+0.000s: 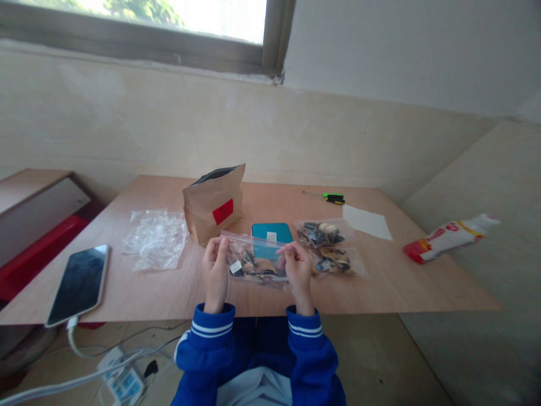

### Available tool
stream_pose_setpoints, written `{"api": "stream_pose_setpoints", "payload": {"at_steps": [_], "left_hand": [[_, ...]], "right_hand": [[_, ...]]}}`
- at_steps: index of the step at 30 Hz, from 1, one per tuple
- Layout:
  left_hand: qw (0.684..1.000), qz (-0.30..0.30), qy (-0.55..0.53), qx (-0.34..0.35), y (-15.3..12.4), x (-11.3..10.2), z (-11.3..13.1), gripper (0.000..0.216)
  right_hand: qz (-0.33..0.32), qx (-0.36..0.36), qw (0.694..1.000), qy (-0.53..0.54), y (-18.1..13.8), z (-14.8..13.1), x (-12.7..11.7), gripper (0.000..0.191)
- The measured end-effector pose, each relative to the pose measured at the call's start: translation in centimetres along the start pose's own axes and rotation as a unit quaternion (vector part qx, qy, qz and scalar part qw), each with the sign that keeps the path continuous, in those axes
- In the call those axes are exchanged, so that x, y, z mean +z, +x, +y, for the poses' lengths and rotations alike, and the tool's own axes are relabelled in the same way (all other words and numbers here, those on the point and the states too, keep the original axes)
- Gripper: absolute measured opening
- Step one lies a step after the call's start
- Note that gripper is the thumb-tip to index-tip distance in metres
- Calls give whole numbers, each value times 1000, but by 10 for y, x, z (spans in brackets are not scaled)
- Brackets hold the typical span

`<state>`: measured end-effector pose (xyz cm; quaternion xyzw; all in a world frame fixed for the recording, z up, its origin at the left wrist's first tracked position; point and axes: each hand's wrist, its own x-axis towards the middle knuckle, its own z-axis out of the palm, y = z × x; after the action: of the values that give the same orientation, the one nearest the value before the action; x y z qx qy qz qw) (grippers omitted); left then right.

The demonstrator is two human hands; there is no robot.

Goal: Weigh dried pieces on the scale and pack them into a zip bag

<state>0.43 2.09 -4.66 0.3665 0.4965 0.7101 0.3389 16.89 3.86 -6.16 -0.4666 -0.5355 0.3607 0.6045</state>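
Between my two hands is a clear zip bag (260,269) with brown and black pieces inside and a small white label. My left hand (216,273) pinches its upper left corner. My right hand (299,276) grips the upper right end of the zip edge, fingers closed. Behind the bag lies a teal, flat, rounded case (270,231) with a white sticker, partly covered by the bag. Close to my right hand, two more filled zip bags, one farther back (323,232) and one nearer (336,261), lie on the table.
A brown paper pouch (215,203) with a red label stands open-topped behind my left hand. Left lie clear empty plastic bags (156,239) and a charging tablet (80,285). Right are a screwdriver (333,195), white paper (367,221) and a red-white bottle (450,238) near the table's (363,299) edge.
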Motion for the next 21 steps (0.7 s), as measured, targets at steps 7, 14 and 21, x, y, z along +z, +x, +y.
{"api": "stream_pose_setpoints", "payload": {"at_steps": [7,14,21], "left_hand": [[999,-8,43,21,-4,1,-7,28],[1000,12,17,3,-4,3,-8,26],[999,-37,-8,-35,-2,1,-9,28]], "right_hand": [[37,29,999,14,-1,-4,-1,55],[-30,61,995,70,2,-4,-10,39],[49,67,996,33,2,-5,-8,40]]}}
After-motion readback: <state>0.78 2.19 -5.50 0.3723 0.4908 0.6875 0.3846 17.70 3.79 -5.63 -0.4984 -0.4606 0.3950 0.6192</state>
